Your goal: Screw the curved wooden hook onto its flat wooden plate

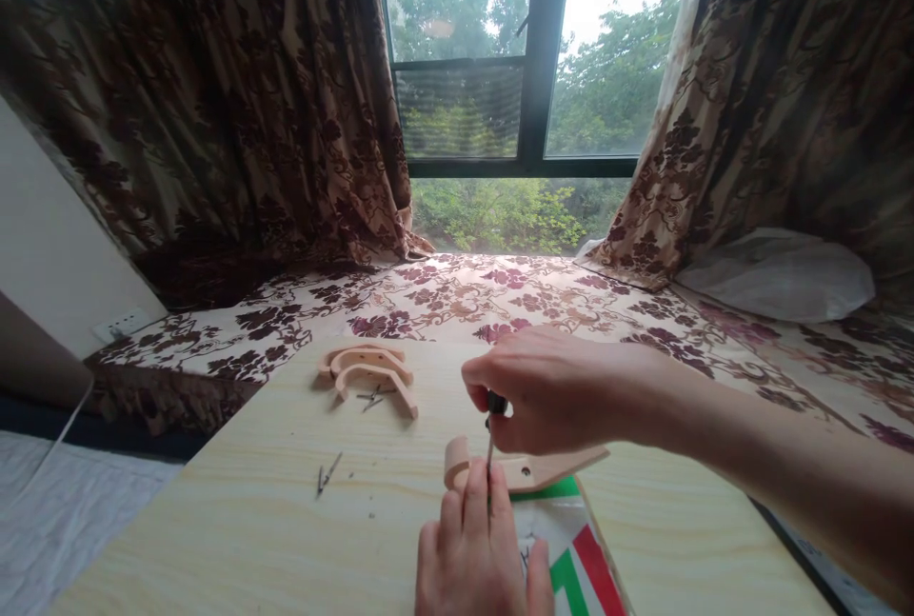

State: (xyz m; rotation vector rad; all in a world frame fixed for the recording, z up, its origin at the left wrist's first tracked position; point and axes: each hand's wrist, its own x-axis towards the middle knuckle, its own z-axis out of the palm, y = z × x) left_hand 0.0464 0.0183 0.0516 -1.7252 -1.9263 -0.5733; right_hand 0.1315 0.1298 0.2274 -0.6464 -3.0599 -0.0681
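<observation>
My right hand (532,392) is closed round the dark handle of a screwdriver (489,447), which stands upright with its thin shaft pointing down. Below it, a curved light-wood hook piece (549,470) lies across the top end of a flat board (564,559) with white, green and red on it. A dark hole shows in the wood to the right of the shaft. My left hand (475,540) lies flat over the board, fingers stretched forward to the wooden piece beside the shaft and thumb apart. The screwdriver's tip is hidden by these fingertips.
More curved wooden pieces (371,370) lie at the table's back left, with several screws (371,398) beside them. Other screws (327,476) lie nearer on the pale wooden table (271,540). Beyond is a flower-patterned window seat (457,297); a white plastic bag (778,275) rests on its right.
</observation>
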